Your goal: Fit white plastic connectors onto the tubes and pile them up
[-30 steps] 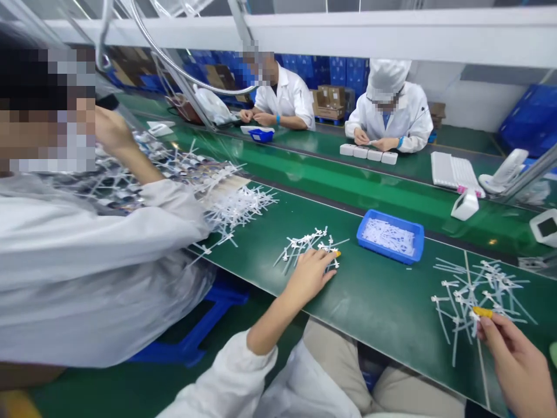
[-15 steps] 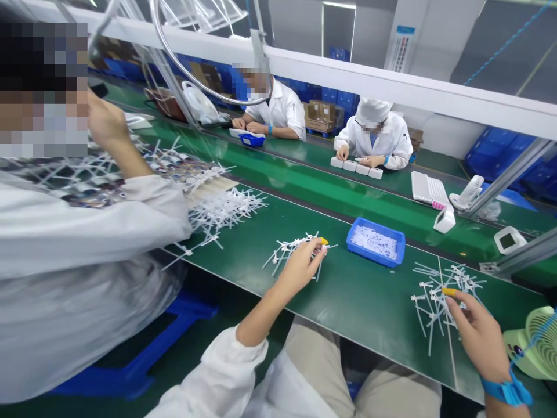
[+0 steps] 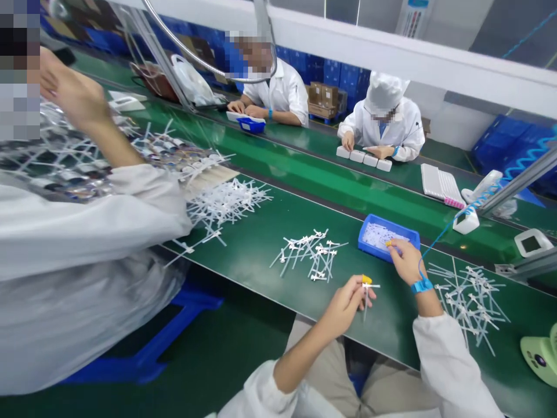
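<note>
My left hand (image 3: 348, 303), a yellow cover on one fingertip, pinches a thin tube piece (image 3: 366, 305) with a small white crosspiece at its top, above the green table near its front edge. My right hand (image 3: 407, 261) wears a blue wrist strap (image 3: 422, 285) and reaches over the front rim of the blue tray (image 3: 365, 247). Small white parts (image 3: 376, 235) lie in that tray. Its yellow-covered fingertip is down among them, the fingers drawn together; what they grip is hidden. Loose tube pieces lie in a middle pile (image 3: 319, 251) and a right pile (image 3: 474, 302).
To the left a co-worker's sleeve (image 3: 130, 215) reaches across a large heap of white tubes (image 3: 230, 200). Two people in white sit across the green belt (image 3: 304, 168). A green fan (image 3: 539, 354) stands at the right edge, and a blue coiled cord (image 3: 444, 229) runs from the wrist strap.
My left hand has come from the middle pile toward me and right, with a tube piece in it. My right hand has left the right pile for the blue tray. The view has shifted.
</note>
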The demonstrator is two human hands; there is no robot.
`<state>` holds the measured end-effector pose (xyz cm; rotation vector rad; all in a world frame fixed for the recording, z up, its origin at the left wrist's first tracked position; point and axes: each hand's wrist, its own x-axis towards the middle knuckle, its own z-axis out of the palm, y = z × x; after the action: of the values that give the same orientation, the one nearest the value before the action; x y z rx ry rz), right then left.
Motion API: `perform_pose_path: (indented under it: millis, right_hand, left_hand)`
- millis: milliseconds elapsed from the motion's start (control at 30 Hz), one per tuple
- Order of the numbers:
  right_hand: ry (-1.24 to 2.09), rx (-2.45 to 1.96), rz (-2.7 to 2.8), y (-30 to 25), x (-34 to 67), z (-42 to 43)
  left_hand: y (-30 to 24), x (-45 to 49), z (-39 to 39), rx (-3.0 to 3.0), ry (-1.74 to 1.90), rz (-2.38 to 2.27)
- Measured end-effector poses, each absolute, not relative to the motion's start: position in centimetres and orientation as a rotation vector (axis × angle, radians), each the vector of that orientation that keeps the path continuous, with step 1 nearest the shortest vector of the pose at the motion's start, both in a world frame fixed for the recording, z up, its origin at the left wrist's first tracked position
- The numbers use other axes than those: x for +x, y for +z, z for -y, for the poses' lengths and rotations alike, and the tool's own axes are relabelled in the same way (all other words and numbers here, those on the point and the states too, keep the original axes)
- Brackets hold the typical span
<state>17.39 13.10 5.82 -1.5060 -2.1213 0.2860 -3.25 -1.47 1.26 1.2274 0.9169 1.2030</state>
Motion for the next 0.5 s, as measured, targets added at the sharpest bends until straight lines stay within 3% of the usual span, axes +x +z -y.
perform_pose_path:
  millis: [500]
  right_hand:
    - [0.217, -1.578, 2.168, 3.1, 16.6, -12.9]
  left_hand:
    - [1.2, -3.5, 1.4, 1.661, 1.060, -1.165]
